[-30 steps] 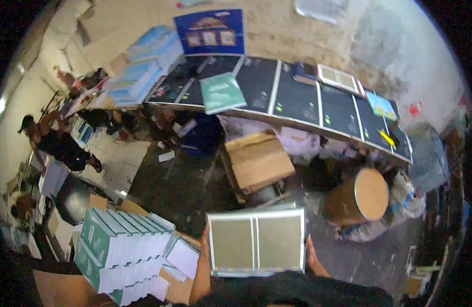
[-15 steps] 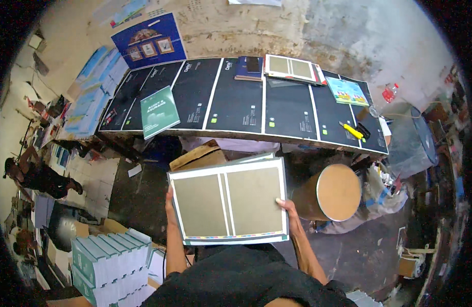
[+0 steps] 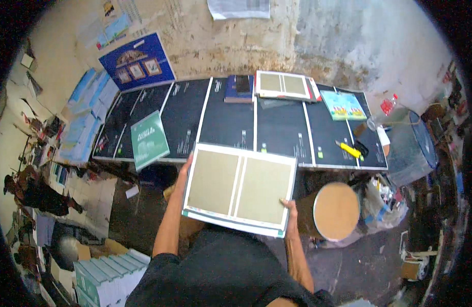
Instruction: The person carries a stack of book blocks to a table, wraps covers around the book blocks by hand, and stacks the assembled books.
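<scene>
I hold a stack of large printed sheets (image 3: 213, 176) in front of my body, at the near edge of the table. Its top face carries two tan panels, side by side, with white borders. My left hand (image 3: 185, 166) is closed on the left edge, its fingers mostly hidden underneath. At the lower right edge my right hand (image 3: 291, 211) grips the stack with its thumb on top. A green book (image 3: 150, 140) lies on the table beyond my left hand. A similar tan-panelled sheet (image 3: 269, 83) rests on a small pile at the back of the table.
On the dark-covered table (image 3: 228, 125) lie a yellow cutter (image 3: 350, 149), a colourful booklet (image 3: 344, 105) and a blue book (image 3: 239, 94). A round drum (image 3: 337, 211) stands on my right. Stacked green-covered books (image 3: 110, 279) are at lower left. A person (image 3: 41, 192) is farther left.
The sheets have risen toward the table and tilted, with their right side now lower. Both hands moved with them. The view has shifted upward, showing more wall.
</scene>
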A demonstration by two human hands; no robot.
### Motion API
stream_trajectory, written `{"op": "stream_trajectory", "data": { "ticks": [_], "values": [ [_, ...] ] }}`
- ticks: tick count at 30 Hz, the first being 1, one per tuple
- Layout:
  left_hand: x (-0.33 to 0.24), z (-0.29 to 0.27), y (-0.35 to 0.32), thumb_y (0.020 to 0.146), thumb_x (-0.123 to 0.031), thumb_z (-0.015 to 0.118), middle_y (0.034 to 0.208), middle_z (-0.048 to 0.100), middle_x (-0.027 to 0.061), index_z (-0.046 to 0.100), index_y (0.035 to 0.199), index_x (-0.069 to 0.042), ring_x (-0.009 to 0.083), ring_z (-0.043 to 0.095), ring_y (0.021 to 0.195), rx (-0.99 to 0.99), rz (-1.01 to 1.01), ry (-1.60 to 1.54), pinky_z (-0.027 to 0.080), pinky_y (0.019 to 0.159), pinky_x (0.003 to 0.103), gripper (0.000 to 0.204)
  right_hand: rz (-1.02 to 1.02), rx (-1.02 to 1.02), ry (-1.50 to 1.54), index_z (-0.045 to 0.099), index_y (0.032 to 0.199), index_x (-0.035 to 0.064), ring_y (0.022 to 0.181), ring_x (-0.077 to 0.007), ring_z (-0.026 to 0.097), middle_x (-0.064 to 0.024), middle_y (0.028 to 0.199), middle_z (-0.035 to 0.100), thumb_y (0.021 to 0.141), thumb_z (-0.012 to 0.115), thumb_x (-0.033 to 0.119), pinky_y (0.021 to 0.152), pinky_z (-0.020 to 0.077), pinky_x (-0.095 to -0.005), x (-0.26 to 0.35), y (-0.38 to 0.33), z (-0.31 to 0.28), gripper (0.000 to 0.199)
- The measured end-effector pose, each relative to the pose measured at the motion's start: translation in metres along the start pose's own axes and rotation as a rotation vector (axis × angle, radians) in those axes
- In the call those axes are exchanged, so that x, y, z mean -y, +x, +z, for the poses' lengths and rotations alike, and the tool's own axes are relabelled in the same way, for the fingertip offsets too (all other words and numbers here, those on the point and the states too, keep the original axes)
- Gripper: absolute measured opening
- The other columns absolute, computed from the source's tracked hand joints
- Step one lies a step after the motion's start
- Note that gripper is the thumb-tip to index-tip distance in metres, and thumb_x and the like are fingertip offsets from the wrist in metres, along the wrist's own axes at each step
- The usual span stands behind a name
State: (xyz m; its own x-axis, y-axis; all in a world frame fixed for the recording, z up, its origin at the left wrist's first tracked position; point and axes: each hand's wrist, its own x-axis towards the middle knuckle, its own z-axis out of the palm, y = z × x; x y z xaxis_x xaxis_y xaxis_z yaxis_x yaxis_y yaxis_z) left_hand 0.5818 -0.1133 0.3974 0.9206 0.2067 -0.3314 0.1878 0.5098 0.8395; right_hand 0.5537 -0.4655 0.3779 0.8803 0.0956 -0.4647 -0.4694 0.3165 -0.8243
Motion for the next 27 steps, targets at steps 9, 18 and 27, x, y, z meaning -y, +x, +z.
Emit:
{"op": "stream_trajectory", "data": {
  "ticks": [9, 18, 27],
  "values": [
    [-0.037, -0.011, 0.128, 0.09, -0.056, 0.056, 0.121, 0.063, 0.0152, 0.057, 0.131, -0.005, 0.0236, 0.066, 0.101, 0.069, -0.403, 0.084, 0.054, 0.085, 0.034, 0.066, 0.038, -0.153, 0.271, 0.049, 0.117, 0.0027, 0.101, -0.0281, 0.056, -0.0153, 0.107, 0.054, 0.083, 0.06, 0.039, 0.087, 0.0477, -0.0391, -0.061, 0.073, 0.071, 0.051],
    [-0.112, -0.028, 0.281, 0.081, -0.065, 0.062, 0.078, 0.072, 0.0168, 0.076, 0.089, 0.001, 0.027, 0.069, 0.077, 0.245, -0.056, 1.534, 0.052, 0.072, 0.038, 0.068, 0.17, -0.057, 0.366, 0.041, 0.132, -0.0009, 0.114, -0.0313, 0.052, -0.0182, 0.121, 0.05, 0.08, 0.061, 0.03, 0.097, 0.0454, -0.0429, -0.096, 0.1, 0.128, 0.064],
    [-0.048, -0.117, 0.15, 0.092, -0.027, 0.065, 0.12, 0.062, 0.017, 0.058, 0.124, 0.002, 0.0259, 0.06, 0.11, -0.4, 0.687, 0.684, 0.046, 0.097, 0.041, 0.044, 0.269, 0.063, 0.08, 0.058, 0.112, -0.0015, 0.102, -0.0257, 0.062, -0.0143, 0.108, 0.063, 0.082, 0.064, 0.042, 0.077, 0.0542, -0.0326, -0.153, 0.121, 0.175, 0.053]
  ]
}}
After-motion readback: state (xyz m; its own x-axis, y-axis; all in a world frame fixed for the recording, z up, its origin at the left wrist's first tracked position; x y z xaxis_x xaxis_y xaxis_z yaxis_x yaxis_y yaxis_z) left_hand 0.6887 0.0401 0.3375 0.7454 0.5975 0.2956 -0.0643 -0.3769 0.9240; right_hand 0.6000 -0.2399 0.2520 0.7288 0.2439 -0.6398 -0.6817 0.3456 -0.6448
